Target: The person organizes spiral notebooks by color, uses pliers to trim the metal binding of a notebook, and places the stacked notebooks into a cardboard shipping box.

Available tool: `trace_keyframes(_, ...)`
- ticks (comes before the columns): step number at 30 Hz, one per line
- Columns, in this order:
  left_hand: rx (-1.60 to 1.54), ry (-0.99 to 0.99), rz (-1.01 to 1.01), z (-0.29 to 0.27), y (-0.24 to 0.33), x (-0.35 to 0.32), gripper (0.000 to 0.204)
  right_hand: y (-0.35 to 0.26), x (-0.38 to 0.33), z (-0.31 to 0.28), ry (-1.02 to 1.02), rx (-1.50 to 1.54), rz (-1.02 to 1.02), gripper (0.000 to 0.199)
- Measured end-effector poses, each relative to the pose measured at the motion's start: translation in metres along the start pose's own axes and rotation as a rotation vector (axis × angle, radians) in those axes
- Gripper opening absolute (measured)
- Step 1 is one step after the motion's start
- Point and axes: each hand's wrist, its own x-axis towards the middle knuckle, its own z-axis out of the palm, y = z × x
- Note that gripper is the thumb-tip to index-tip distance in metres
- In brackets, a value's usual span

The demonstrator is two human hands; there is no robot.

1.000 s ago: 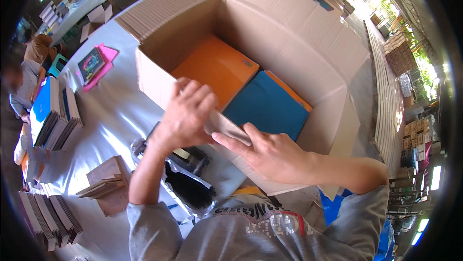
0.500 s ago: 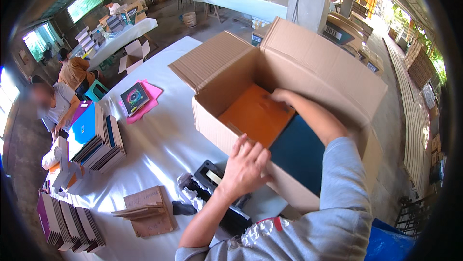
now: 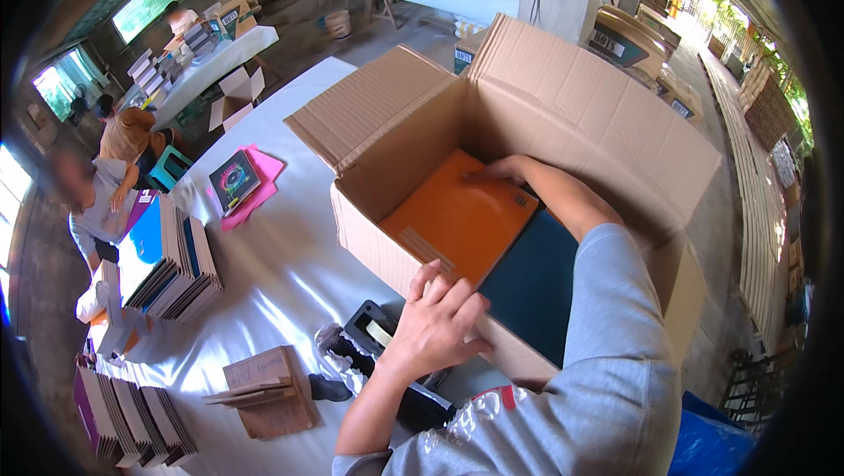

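A large open cardboard box stands in front of me, its flaps folded outward. Inside lie an orange-covered book and, nearer to me, a dark teal one, side by side. My right hand reaches into the box and lies on the orange cover near its far edge, fingers stretched out. At the near side, my left hand is curled over the top edge of the box wall. Beside that hand sits a black tape dispenser, partly hidden by my forearm.
Stacks of books stand on the left of the covered table, beside a person. A dark square booklet on pink sheets lies beyond them. Cardboard pieces rest nearer me. More boxes stand behind the pillar.
My right hand has slid slightly left across the orange book. My left hand stays on the box edge. The person at left has moved an arm, and the view has shifted a little.
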Motion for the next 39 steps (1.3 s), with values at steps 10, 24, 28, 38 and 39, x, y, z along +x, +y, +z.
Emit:
trace_keyframes(10,0.029,-0.011,-0.011,0.012,-0.004,0.008,0.053,-0.009,-0.035,0.025,0.278,-0.068,-0.083,0.097)
trace_keyframes(24,-0.051,0.079,0.045,0.032,0.0,0.011,0.04,-0.06,-0.103,0.027,0.67,-0.43,-0.283,0.056)
trace_keyframes(28,-0.01,0.103,0.058,0.028,-0.002,0.009,0.043,-0.074,-0.115,0.036,0.631,-0.457,-0.308,0.053)
trace_keyframes(38,0.078,0.103,0.036,0.03,-0.002,0.004,0.058,-0.072,-0.116,0.042,0.412,-0.215,-0.449,0.037)
trace_keyframes(39,0.081,0.1,0.045,0.029,-0.001,0.002,0.058,-0.073,-0.117,0.043,0.322,-0.125,-0.461,0.037)
